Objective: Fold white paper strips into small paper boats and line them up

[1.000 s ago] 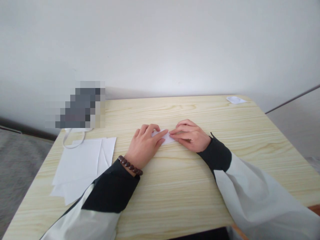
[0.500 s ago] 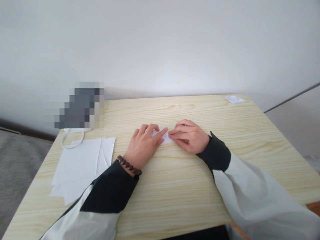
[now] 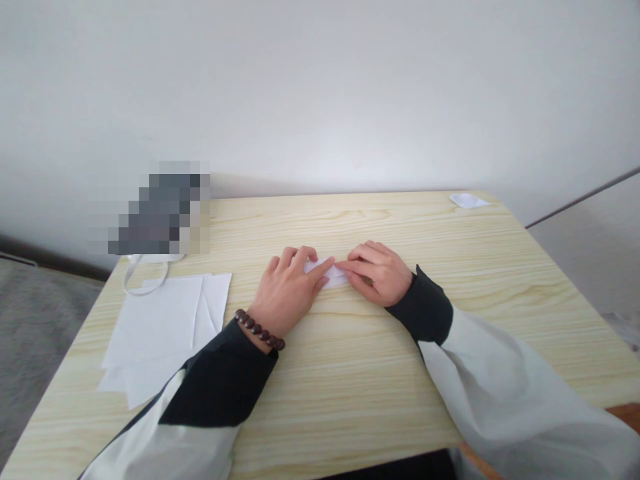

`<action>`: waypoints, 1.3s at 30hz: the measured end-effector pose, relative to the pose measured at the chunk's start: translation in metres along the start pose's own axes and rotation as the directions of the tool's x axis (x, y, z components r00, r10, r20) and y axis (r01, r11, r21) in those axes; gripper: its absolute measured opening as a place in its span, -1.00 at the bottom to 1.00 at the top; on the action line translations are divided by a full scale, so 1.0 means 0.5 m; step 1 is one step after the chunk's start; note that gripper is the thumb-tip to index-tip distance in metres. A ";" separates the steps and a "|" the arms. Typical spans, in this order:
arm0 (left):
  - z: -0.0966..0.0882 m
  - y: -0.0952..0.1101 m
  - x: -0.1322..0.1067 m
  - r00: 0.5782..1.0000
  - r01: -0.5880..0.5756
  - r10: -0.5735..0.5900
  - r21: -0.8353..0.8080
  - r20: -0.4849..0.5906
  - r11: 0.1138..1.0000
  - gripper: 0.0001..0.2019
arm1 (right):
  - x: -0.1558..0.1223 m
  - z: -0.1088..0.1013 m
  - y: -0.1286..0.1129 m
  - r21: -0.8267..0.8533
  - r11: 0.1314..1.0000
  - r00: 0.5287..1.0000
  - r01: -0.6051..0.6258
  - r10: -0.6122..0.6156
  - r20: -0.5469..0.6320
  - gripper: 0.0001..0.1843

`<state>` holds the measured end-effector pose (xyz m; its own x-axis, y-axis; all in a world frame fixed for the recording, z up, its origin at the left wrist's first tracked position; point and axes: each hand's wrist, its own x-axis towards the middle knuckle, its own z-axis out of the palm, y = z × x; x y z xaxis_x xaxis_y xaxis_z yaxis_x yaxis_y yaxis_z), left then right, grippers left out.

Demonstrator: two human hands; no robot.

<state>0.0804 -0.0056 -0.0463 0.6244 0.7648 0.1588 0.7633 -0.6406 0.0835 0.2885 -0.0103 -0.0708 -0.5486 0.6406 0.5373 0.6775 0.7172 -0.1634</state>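
A small folded piece of white paper [image 3: 336, 277] lies on the wood-grain table between my two hands. My left hand [image 3: 289, 287], with a dark bead bracelet at its wrist, presses on the paper's left part, index finger stretched across it and thumb at its near edge. Fingertips of my right hand [image 3: 379, 272] pinch the paper's right end, close to the left index fingertip. The fingers partly cover the paper, so its exact folds are hard to make out.
Several white paper sheets [image 3: 155, 320] lie overlapping at the left. Behind them stands a pixelated dark object [image 3: 155, 213] with a white cable loop [image 3: 126, 283]. A folded white paper [image 3: 469, 201] rests at the table's far right corner. A wall [image 3: 330, 93] borders the back.
My right hand has shifted slightly left, its index fingertip now beside the left index finger. My left hand stays nearly still on the paper.
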 end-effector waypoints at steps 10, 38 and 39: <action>0.001 -0.007 -0.001 1.000 0.026 -0.026 -0.024 0.003 0.999 -0.68 | -0.017 -0.004 0.006 0.013 1.000 1.000 0.001 -0.001 -0.031 -0.78; 0.004 -0.025 0.017 0.989 0.137 -0.144 -0.506 0.026 0.852 -0.75 | 0.023 0.020 -0.011 0.228 0.944 0.971 -0.237 0.236 0.032 -0.88; 0.003 -0.025 0.017 0.991 0.124 -0.131 -0.507 0.021 0.853 -0.77 | 0.023 0.019 -0.012 0.243 0.942 0.972 -0.233 0.233 0.028 -0.88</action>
<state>0.0763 0.0090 -0.0475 0.5222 0.8435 0.1260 0.6446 -0.4871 0.5892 0.2737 -0.0047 -0.0715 -0.3892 0.7974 0.4611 0.6464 0.5931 -0.4800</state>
